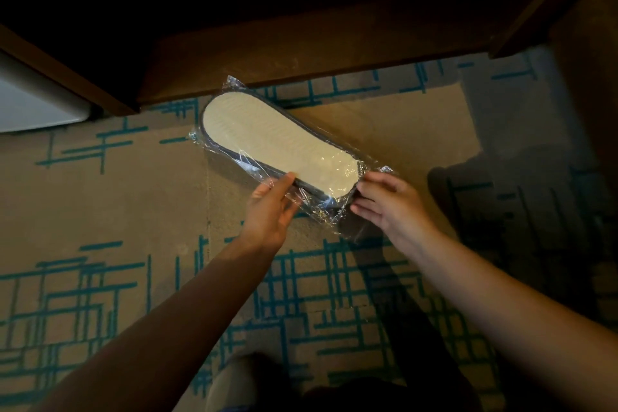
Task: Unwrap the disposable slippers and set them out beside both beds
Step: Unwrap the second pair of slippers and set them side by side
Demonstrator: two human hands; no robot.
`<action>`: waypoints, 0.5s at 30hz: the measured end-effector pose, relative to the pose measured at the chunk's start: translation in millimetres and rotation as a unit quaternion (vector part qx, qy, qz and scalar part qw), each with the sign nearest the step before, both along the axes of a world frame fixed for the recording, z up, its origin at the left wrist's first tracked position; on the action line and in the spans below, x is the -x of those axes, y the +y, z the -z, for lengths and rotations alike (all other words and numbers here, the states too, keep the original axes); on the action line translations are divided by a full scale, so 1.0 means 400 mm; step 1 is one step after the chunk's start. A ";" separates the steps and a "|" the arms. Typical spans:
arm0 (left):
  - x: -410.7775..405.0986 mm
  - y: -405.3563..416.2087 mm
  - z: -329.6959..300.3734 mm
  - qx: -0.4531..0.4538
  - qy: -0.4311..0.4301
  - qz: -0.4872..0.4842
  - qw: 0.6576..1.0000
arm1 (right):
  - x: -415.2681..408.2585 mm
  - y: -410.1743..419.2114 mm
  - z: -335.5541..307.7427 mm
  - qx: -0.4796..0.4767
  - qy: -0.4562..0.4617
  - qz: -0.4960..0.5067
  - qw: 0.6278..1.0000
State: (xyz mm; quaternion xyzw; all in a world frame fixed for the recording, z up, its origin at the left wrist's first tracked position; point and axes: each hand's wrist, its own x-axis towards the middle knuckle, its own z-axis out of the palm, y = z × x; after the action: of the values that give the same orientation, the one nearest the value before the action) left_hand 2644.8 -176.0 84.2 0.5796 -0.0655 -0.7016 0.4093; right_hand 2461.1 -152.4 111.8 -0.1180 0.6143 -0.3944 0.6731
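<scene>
A pack of disposable slippers [274,140] in clear plastic wrap is held above the carpet, its cream sole facing up and a dark blue edge showing around it. The pack runs from upper left to lower right. My left hand [272,211] grips the near left side of the wrap, thumb on top. My right hand [391,204] holds the near right end of the wrap, fingers curled around the crinkled plastic. The wrap looks closed around the slippers.
Brown wooden furniture [301,53] with a dark recess spans the top. A white appliance corner [36,100] sits at the left. Beige carpet with teal line pattern [100,278] covers the floor. A shoe [234,381] shows at the bottom.
</scene>
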 end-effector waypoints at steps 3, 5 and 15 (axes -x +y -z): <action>0.000 -0.001 0.001 0.012 0.013 -0.012 1.000 | -0.018 -0.010 -0.002 0.001 0.006 0.000 1.000; -0.002 -0.002 -0.003 0.014 0.018 -0.013 1.000 | -0.025 -0.015 -0.001 0.001 0.001 -0.002 1.000; -0.094 -0.048 -0.007 -0.010 0.041 -0.100 0.994 | -0.010 -0.035 0.002 0.040 0.019 -0.019 0.999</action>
State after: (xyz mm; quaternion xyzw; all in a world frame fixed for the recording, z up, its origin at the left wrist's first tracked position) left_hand 2682.2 -195.2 87.0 0.5583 0.0171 -0.6808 0.4740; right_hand 2465.0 -166.4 111.0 -0.1644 0.6082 -0.4036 0.6634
